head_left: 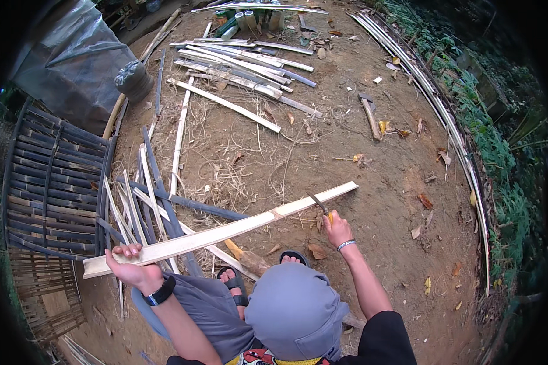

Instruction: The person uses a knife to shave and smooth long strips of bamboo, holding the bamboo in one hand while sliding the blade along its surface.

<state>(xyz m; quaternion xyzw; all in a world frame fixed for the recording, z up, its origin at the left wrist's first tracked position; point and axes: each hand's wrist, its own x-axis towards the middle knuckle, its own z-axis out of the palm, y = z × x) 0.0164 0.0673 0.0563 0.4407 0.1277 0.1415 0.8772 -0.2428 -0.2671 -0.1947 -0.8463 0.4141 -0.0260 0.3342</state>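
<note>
A long split bamboo strip (237,229), pale inner face up, slants across in front of my knees. Near its left end, my left hand (139,271) grips it, thumb underneath and fingertips curled over the far edge. My right hand (338,231) is closed round the orange handle of a knife (316,201). The knife's dark, slightly curved blade lies across the strip near its far right end. Most of the handle is hidden in my fist.
Bamboo strips (243,67) lie piled on the dirt ahead, and more strips (143,201) lie to the left beside a slatted bamboo rack (55,176). A wooden-handled tool (369,117) lies at the far right. Under the strip rests a wooden piece (249,260) near my sandalled feet.
</note>
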